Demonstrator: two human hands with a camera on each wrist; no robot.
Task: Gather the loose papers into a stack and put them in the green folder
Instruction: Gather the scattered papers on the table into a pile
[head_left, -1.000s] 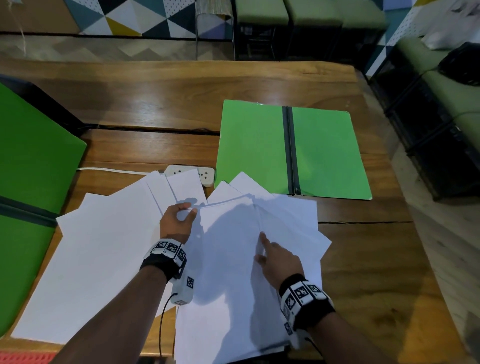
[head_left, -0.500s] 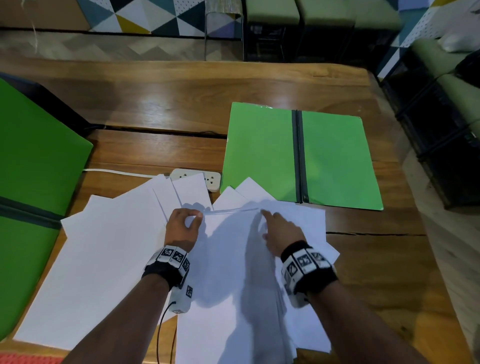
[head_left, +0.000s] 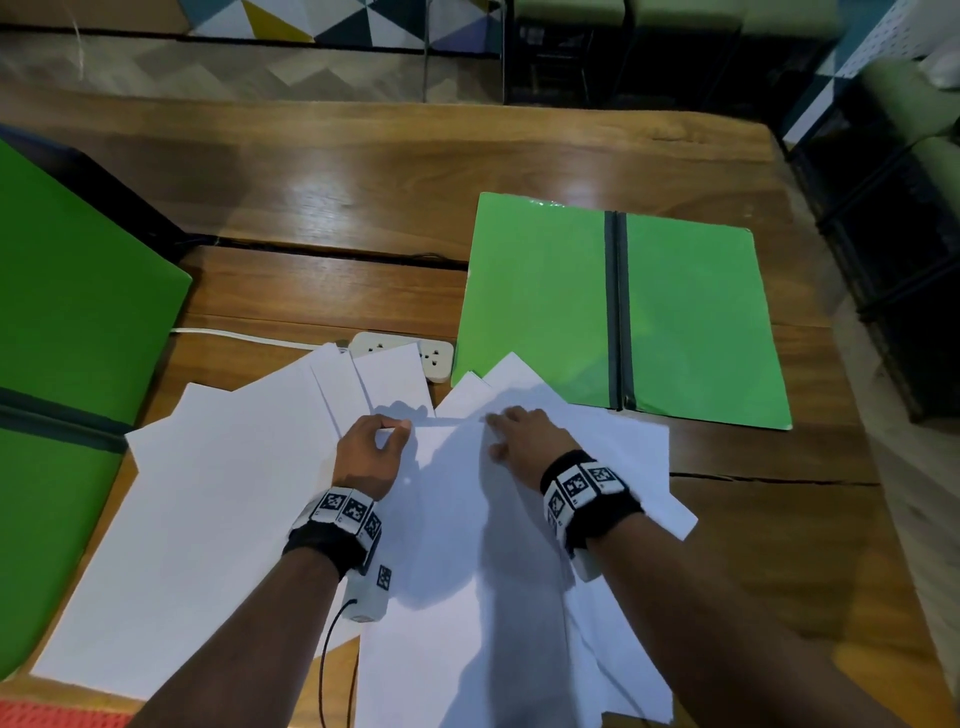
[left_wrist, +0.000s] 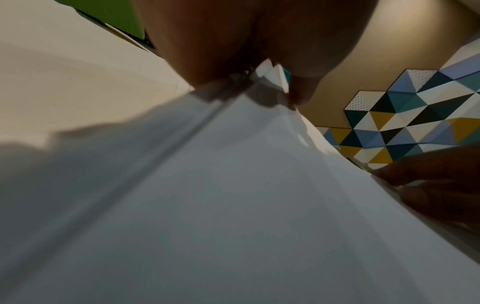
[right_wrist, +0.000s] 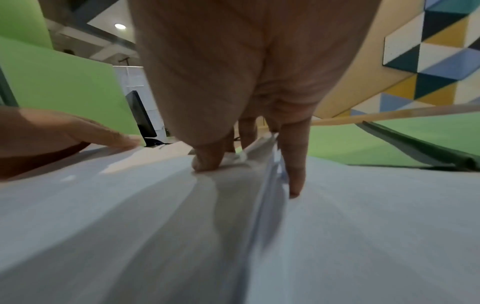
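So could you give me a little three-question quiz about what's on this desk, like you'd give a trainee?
1. True or false: the white papers are already inside the green folder.
2. Which hand pinches the far edge of a sheet: left hand or right hand?
3. What white item lies partly under the papers, next to the folder?

Key: 1. False; they lie spread on the table. 2. Left hand. 3. A power strip.

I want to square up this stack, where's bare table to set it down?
Bare wood lies beyond the green folder and power strip, and right of the papers, below the folder. Crowded around both hands: left hand, right hand.
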